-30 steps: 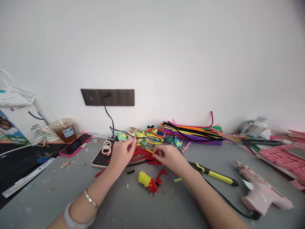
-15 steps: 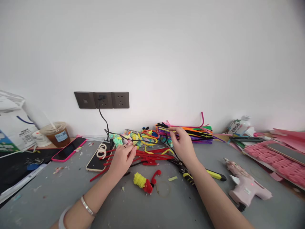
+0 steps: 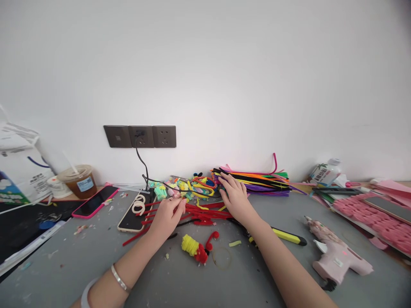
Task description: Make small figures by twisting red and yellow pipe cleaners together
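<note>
My left hand (image 3: 167, 216) rests above the red pipe cleaners (image 3: 205, 211), thumb and fingers drawn together; what they hold, if anything, I cannot make out. Beyond its fingertips lies a pile of pastel and yellow fuzzy scraps (image 3: 163, 189). My right hand (image 3: 236, 197) lies with fingers stretched over the left end of a bundle of many-coloured pipe cleaners (image 3: 266, 184). Below it are yellow-and-black pliers (image 3: 285, 235), partly hidden by my forearm. Nearer to me sits a small yellow-and-red pipe-cleaner figure (image 3: 194, 249) with curled red ends.
A pink glue gun (image 3: 337, 252) lies to the right, near a pink textured sheet (image 3: 372, 216). At left are a pink-cased phone (image 3: 95, 202) and a drink cup (image 3: 78, 182). A black cord (image 3: 141, 158) runs from the wall socket across the scraps. Another phone (image 3: 130, 220) carries white coils.
My right hand has gone from a pinch by the black cord to fingers laid out over the bundle. My left hand stays nearly in place. The camera view has shifted slightly.
</note>
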A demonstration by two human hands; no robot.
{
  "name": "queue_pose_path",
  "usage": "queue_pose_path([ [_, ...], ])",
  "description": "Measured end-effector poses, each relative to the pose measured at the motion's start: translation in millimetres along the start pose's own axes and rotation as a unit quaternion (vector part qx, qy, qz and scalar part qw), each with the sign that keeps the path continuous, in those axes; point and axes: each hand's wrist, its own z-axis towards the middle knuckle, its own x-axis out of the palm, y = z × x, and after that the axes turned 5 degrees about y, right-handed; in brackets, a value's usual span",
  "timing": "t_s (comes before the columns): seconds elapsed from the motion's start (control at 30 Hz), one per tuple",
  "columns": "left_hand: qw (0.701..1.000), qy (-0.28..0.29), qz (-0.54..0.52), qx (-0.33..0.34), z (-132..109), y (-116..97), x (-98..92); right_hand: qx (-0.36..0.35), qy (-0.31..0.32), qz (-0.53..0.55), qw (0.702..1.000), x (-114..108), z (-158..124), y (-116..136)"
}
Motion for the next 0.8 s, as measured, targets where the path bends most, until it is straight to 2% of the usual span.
queue_pose_path([
  [0.27,1.000,-0.012,-0.004,0.002,-1,-1,-1.2,-0.019,-0.078,0.092,0.993,-5,5,1],
  [0.53,1.000,-0.010,-0.020,0.006,0,-1,0.0,-0.019,-0.049,0.119,0.991,-7,6,-1],
  [0.8,1.000,-0.011,-0.023,0.003,0,-3,-1.6,-0.028,-0.037,0.085,0.995,-12,4,8],
])
